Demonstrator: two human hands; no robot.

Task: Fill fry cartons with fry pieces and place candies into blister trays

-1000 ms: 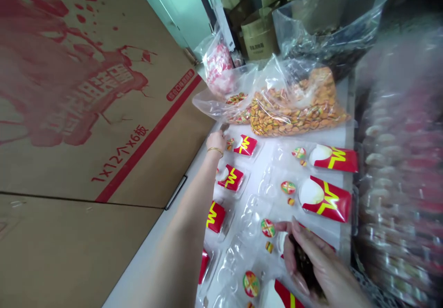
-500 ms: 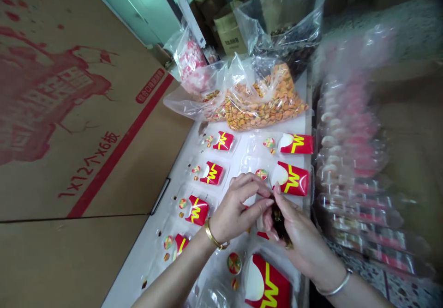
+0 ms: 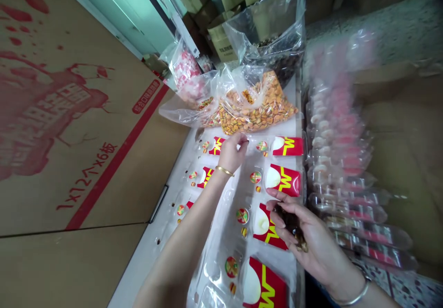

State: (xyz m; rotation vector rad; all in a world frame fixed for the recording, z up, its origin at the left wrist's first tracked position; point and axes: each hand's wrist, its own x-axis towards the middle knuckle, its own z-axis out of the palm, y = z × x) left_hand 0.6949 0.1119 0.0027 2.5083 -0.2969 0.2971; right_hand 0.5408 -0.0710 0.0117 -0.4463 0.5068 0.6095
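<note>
My left hand (image 3: 234, 152) reaches over the upper part of the plastic blister trays (image 3: 221, 215), thumb and finger pinched around a small dark brown piece that barely shows. A handful of glossy dark brown pieces (image 3: 292, 225) lies in my right hand (image 3: 311, 236), its fingers curled around them, above the right row. The trays' compartments contain red fries-box shapes (image 3: 287, 178) with a yellow zigzag, round pizza-like pieces (image 3: 242, 215) and tiny burger-like pieces (image 3: 244, 232). My left forearm covers part of the left row.
Behind the trays sit a clear bag of orange pieces (image 3: 258, 109), a bag of pink-and-white pieces (image 3: 187, 70) and a bag of dark pieces (image 3: 277, 63). A large printed carton (image 3: 104, 183) walls the left side. Overlapping filled packs (image 3: 349, 160) line the right.
My left hand has left my right palm and moved forward to the far trays. My right hand has turned more palm-up, showing the brown pieces. The view has shifted slightly.
</note>
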